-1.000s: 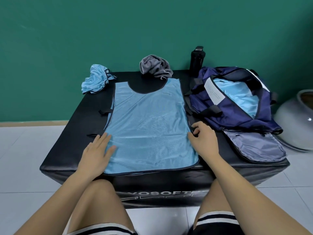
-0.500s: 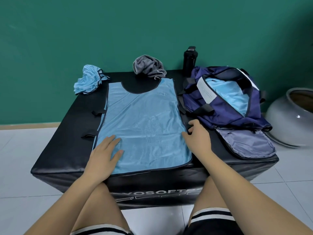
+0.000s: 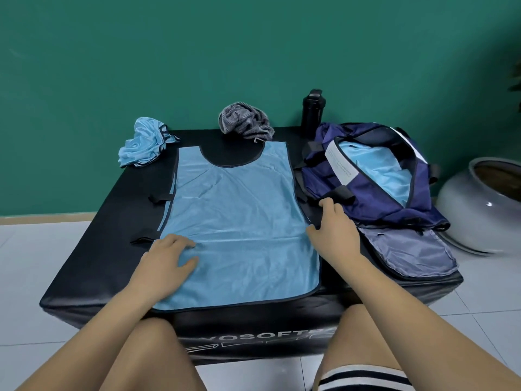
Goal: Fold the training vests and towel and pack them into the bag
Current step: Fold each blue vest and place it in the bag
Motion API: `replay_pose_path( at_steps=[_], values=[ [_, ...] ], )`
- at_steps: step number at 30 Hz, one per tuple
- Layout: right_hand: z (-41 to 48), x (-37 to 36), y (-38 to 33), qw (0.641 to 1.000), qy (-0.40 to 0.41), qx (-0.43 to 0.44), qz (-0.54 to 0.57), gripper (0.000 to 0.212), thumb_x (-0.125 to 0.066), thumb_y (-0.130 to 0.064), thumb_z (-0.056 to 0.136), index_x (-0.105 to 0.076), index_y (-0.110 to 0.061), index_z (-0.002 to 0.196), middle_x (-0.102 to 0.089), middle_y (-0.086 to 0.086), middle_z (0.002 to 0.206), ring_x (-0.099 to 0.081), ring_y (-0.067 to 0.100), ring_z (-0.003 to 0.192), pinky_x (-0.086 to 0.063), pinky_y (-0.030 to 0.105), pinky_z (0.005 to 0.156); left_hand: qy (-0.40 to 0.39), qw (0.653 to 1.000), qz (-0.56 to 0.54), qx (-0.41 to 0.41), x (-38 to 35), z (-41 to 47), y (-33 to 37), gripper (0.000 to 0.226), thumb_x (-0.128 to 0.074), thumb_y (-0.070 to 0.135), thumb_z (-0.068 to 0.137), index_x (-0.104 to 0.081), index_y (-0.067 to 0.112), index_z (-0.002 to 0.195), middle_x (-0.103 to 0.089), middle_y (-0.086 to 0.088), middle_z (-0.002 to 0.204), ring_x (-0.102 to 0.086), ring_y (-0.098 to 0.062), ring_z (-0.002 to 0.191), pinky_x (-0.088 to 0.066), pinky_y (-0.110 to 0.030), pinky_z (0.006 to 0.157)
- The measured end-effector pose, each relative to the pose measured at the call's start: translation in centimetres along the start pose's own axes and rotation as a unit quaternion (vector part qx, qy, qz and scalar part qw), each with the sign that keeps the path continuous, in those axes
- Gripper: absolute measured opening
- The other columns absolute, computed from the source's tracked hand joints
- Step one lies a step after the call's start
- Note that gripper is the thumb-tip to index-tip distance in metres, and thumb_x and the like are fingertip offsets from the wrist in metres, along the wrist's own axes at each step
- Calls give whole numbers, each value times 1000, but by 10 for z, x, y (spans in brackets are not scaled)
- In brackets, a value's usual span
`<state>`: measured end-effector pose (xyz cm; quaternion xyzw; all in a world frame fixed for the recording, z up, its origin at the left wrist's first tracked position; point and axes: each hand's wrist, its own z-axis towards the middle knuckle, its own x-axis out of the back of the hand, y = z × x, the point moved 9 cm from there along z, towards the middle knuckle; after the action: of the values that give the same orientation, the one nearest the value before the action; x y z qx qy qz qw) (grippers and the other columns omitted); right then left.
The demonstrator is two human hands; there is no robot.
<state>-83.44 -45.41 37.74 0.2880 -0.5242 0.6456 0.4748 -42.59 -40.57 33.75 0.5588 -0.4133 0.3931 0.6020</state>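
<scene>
On black padded block, light-blue vest spread flat, left hand unclenched, pressing its lower-left corner, right hand curled at its right edge, grasp unclear, crumpled vest and grey towel behind, open navy bag right.

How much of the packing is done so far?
Done: one light blue cloth, likely a vest, lies in the bag. In hand: the flat vest, left hand pressing it, right hand at its edge. Left: the crumpled vest and grey towel, both unfolded.
</scene>
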Motion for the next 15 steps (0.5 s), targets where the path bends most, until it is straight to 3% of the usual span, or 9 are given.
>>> replay_pose_path(
  at_steps=[3, 6, 11, 13, 15],
  values=[
    [17, 3, -14, 999, 14, 34, 9, 38, -70, -25, 91, -54, -17, 125, -55, 5, 105, -57, 30, 84, -50, 45, 75, 11, 1000, -26, -6, 14, 23, 1, 11, -68, 43, 98, -68, 38, 108, -59, 17, 111, -59, -14, 109, -52, -37, 93],
    [41, -9, -30, 997, -2, 78, 29, 24, -67, -17, 91, -62, -14, 114, -57, 4, 100, -59, 29, 87, -50, 43, 73, 35, 999, -27, -12, 25, 52, -1, 10, -68, 35, 99, -68, 34, 108, -57, 14, 108, -61, -15, 104, -54, -40, 87],
    [61, -56, -59, 981, -103, 162, -7, 34, -60, -12, 96, -64, -16, 129, -62, 3, 122, -58, 29, 111, -48, 44, 94, 17, 998, -5, -54, 10, 94, -6, 38, -61, 30, 104, -57, 31, 142, -55, 12, 145, -59, -20, 125, -49, -41, 104],
    [51, -80, -70, 968, -135, 211, -30, 39, -57, -10, 94, -65, -17, 132, -64, 2, 132, -59, 30, 118, -46, 45, 99, 9, 999, -5, -48, 1, 100, -15, 45, -53, 38, 108, -51, 31, 153, -49, 10, 159, -52, -20, 141, -44, -40, 114],
    [39, -92, -74, 960, -107, 252, -54, 42, -54, -13, 93, -65, -15, 133, -63, 3, 138, -60, 30, 124, -46, 44, 104, 37, 998, 25, -51, -3, 98, -28, 55, -42, 53, 108, -50, 30, 157, -45, 6, 164, -46, -19, 149, -42, -42, 117]
  ],
)
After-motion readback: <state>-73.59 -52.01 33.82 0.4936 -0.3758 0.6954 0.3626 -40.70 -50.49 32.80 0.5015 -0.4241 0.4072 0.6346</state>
